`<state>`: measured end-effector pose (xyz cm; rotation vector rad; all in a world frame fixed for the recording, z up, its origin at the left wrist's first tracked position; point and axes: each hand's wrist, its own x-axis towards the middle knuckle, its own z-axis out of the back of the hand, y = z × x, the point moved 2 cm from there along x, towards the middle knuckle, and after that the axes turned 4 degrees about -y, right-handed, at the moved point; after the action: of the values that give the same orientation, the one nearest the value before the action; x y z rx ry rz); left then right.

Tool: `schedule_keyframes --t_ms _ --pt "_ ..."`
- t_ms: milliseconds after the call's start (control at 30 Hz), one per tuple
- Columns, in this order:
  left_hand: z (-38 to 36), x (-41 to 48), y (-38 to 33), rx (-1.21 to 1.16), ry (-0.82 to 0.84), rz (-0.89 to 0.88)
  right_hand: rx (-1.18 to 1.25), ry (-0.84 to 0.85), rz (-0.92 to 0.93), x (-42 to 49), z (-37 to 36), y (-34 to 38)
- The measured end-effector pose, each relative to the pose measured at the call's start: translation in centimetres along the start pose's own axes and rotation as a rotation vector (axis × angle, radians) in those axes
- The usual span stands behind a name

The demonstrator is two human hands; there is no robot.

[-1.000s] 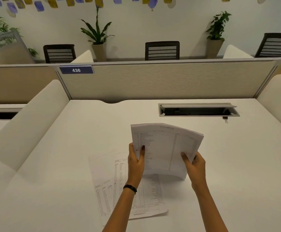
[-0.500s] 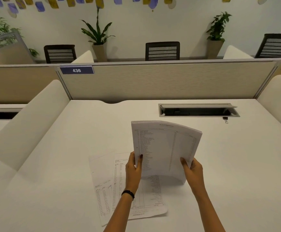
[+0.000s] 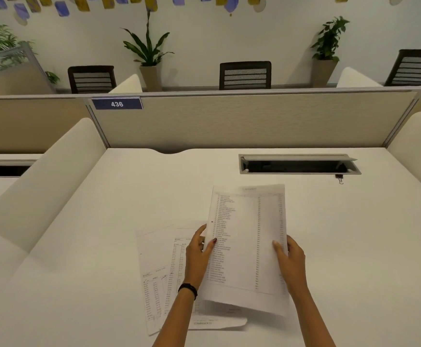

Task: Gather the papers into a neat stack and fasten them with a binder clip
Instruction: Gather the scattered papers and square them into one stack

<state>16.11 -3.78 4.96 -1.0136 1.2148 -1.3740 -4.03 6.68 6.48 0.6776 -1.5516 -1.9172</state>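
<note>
Our left hand and right hand grasp paper stack by its sides above loose sheets on table; binder clip well apart.

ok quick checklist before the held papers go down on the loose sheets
1. Both hands gripping the held papers: ok, left hand and right hand on opposite edges.
2. Held papers squared up: cannot tell.
3. Loose sheets on the desk aligned: not ok, they lie fanned and skewed.
4. All papers gathered: not ok, loose sheets not yet picked up.
5. Binder clip at hand: not ok, it lies far off by the cable slot.
</note>
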Motion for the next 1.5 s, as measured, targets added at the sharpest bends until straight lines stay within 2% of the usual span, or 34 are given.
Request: schedule_keyframes --t_ms 267,400,500,567,667,733,800,933,1500 --pt "0.3 -0.4 3.2 0.149 0.146 0.156 -0.017 -0.002 -0.160 -0.6 -0.2 -4.2" --pt "1.0 -0.4 5.1 0.205 0.132 0.194 -0.039 0.012 -0.221 -0.9 0.0 -5.7" --pt "2.3 -0.6 5.8 0.204 0.025 0.155 -0.070 0.038 -0.263 -1.0 0.2 -6.5" --pt "3.6 -0.8 6.0 0.236 -0.117 0.067 -0.083 0.043 -0.278 -1.1 0.3 -6.7" --pt "6.0 -1.1 6.5 0.404 -0.376 -0.054 -0.104 0.031 -0.276 -1.1 0.4 -6.4" --pt "7.6 -0.9 7.1 0.480 -0.508 -0.030 -0.101 0.013 -0.263 -1.0 0.5 -6.1" --pt "9.0 -0.6 7.8 0.477 -0.567 0.070 -0.105 0.001 -0.256 -1.0 0.6 -6.0" --pt "10.4 0.1 8.9 0.475 -0.520 0.182 -0.114 0.039 -0.251 -1.2 0.3 -5.8" --pt "3.7 -0.3 6.3 0.253 -0.186 0.153 -0.152 0.185 -0.229 -3.1 -3.9 -4.6"
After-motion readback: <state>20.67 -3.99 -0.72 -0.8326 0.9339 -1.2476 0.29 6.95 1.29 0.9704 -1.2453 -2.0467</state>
